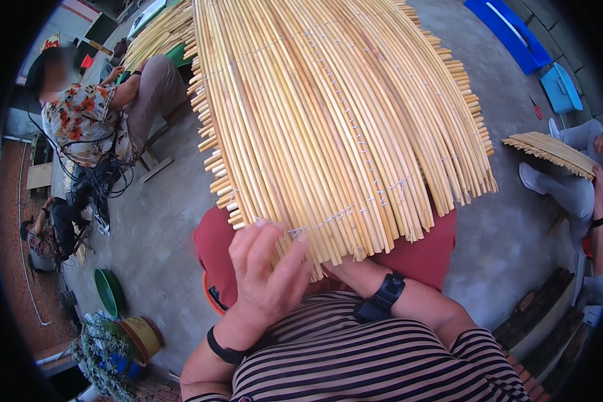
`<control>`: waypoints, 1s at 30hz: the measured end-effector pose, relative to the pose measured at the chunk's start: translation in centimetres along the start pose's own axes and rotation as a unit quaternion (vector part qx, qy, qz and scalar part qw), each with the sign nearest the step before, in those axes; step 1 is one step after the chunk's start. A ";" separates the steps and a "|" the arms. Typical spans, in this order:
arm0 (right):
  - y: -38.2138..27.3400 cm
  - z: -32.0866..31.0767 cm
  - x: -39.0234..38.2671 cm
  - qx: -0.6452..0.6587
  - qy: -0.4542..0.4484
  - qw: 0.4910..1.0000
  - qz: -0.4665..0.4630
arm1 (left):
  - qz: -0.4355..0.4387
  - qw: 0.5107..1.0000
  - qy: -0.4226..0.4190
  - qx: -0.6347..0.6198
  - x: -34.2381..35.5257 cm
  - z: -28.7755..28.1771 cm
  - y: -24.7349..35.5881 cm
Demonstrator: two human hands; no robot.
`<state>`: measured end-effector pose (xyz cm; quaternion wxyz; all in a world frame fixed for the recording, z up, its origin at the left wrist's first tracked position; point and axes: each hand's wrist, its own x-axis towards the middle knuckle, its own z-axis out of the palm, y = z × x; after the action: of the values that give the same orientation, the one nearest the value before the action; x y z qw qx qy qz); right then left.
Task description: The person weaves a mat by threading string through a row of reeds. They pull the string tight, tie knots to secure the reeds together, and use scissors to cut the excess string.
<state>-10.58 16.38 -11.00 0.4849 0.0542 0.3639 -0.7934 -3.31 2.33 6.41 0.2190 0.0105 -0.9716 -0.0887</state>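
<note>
A large mat of pale reed stalks lies across my lap and stretches away from me. Rows of light thread stitches cross it, one near its close edge. At the near left corner, beside that stitch row, my left hand has its fingers bent and drawn together. Whatever sits between those fingertips is too small and blurred to name. My right hand reaches in beneath the near edge; the mat covers its fingers, while the wrist with a black band stays visible.
To the left, a seated person in a floral shirt works by more reeds. Another person's hands hold a smaller reed mat at right. Also around are a green basin, a potted plant and a blue tub.
</note>
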 end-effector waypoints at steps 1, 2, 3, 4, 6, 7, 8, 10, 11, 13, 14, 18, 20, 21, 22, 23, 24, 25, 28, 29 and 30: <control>-0.1 0.0 0.0 -0.004 0.001 1.000 -0.003 | -0.071 0.996 0.040 -0.036 -0.7 0.3 -0.6; 0.0 0.1 0.1 -0.007 0.000 1.000 -0.006 | -0.140 0.984 0.082 -0.072 -1.3 0.2 -1.0; -0.1 0.1 0.2 -0.013 -0.001 1.000 -0.009 | -0.193 0.978 0.046 -0.057 -1.8 -0.5 -0.9; 0.0 0.1 0.3 -0.019 -0.003 1.000 -0.011 | -0.196 0.978 0.047 -0.052 -2.3 -0.4 -1.0; 0.1 0.2 0.6 -0.032 -0.007 0.999 -0.017 | -0.354 0.861 0.136 -0.338 -3.5 0.4 -1.1; 0.2 0.3 0.9 -0.040 -0.008 0.999 -0.022 | -0.389 0.837 0.138 -0.358 -3.5 0.2 -0.8; 0.3 0.5 1.2 -0.048 -0.011 0.998 -0.029 | -0.390 0.837 0.142 -0.358 -3.8 0.0 -0.8; 0.5 0.6 1.7 -0.068 -0.013 0.997 -0.045 | -0.474 0.686 0.099 -0.543 -4.2 -0.3 -0.9; 0.6 0.7 2.0 -0.079 -0.014 0.995 -0.054 | -0.473 0.686 0.102 -0.544 -4.2 -0.4 -0.8; 0.9 1.0 2.7 -0.100 -0.018 0.992 -0.072 | -0.500 0.606 0.065 -0.616 -3.9 -0.2 -0.7; 1.2 1.0 3.2 -0.114 -0.016 0.990 -0.084 | -0.510 0.562 0.045 -0.649 -3.7 -0.1 -0.6; 1.2 1.5 3.8 -0.159 -0.022 0.980 -0.116 | -0.493 0.535 0.029 -0.686 -3.7 0.9 -0.3; 1.2 1.5 3.9 -0.179 -0.021 0.975 -0.131 | -0.495 0.533 0.010 -0.686 -3.6 1.1 -0.4; 1.1 1.5 3.9 -0.187 -0.020 0.973 -0.138 | -0.493 0.535 0.006 -0.686 -3.5 1.3 -0.4; 1.1 1.5 3.9 -0.196 -0.020 0.970 -0.144 | -0.490 0.537 0.002 -0.686 -3.5 1.3 -0.3; 1.1 1.4 3.9 -0.203 -0.018 0.968 -0.148 | -0.489 0.536 0.004 -0.688 -3.5 1.3 -0.2; 1.0 1.4 3.9 -0.211 -0.018 0.965 -0.154 | -0.489 0.524 0.007 -0.697 -3.4 1.2 -0.1; 0.9 1.4 3.9 -0.219 -0.018 0.963 -0.159 | -0.489 0.512 0.010 -0.706 -3.4 1.1 -0.1; 0.7 1.3 3.8 -0.239 -0.016 0.956 -0.170 | -0.490 0.497 0.013 -0.716 -3.4 1.1 0.0; 0.6 1.3 3.6 -0.246 -0.015 0.954 -0.173 | -0.488 0.496 0.015 -0.718 -3.4 1.2 0.0; 0.5 1.3 3.7 -0.252 -0.013 0.952 -0.175 | -0.491 0.492 0.020 -0.719 -3.5 1.3 -0.1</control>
<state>-11.71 12.76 -11.95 0.3416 -0.1450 0.5495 -0.7485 -0.75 2.68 3.72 0.0910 0.3265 -0.4045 -0.8494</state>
